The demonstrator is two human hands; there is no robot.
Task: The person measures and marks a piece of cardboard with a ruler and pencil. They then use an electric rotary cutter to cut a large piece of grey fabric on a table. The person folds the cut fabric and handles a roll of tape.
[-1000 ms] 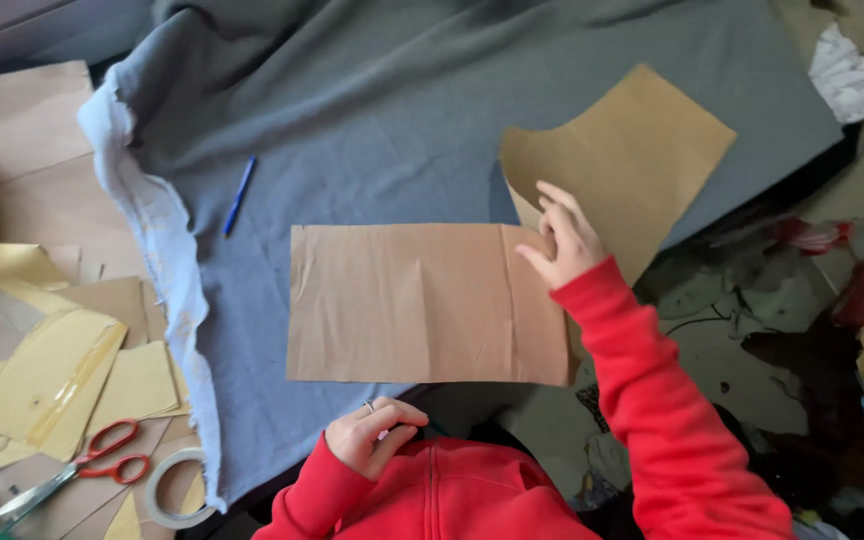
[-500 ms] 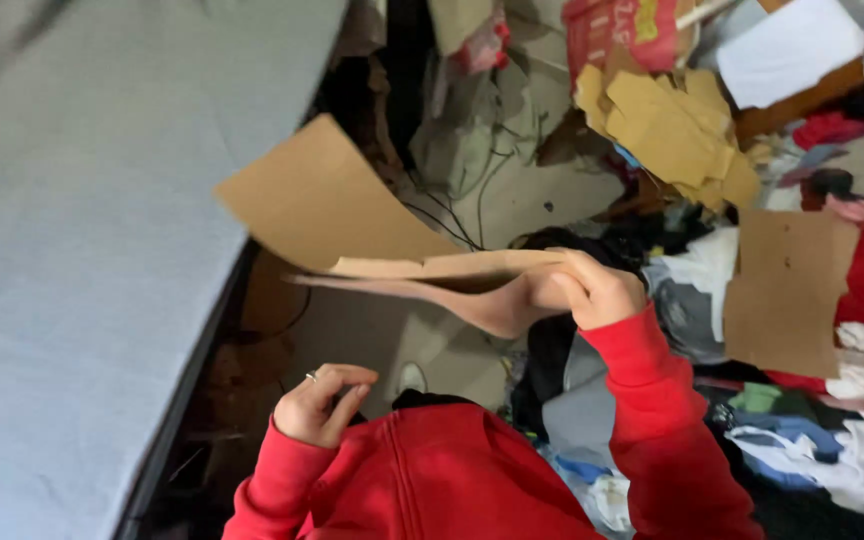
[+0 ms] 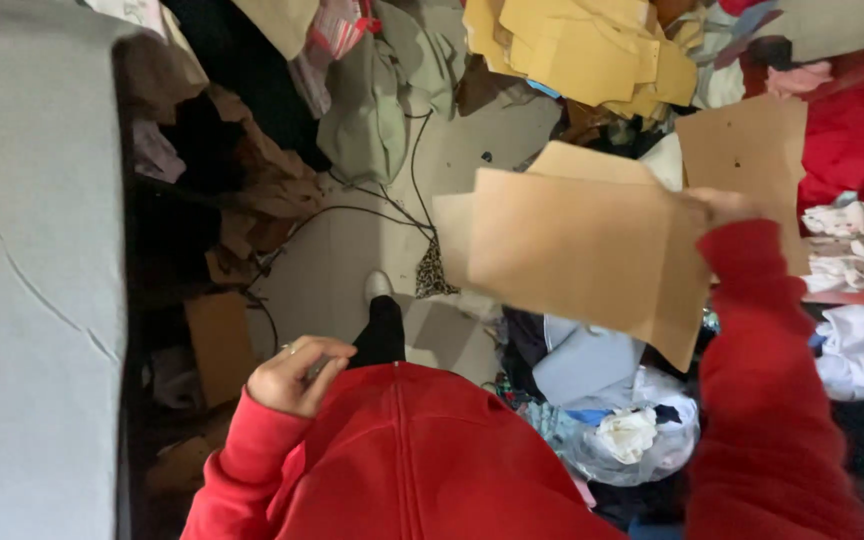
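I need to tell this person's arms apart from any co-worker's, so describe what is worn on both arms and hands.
Both arms are in long, bright red sleeves of a sweatshirt-like top. The left hand is bare, gloveless, with a thin ring on one finger. The right hand is bare too; no ring or watch shows on it.

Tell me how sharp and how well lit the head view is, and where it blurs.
Head view: light is soft and even, no glare; the right hand and brown paper sheets are smeared by motion blur; the left hand and red sweatshirt are fairly sharp; the gap beside the grey cloth is deep in shadow.
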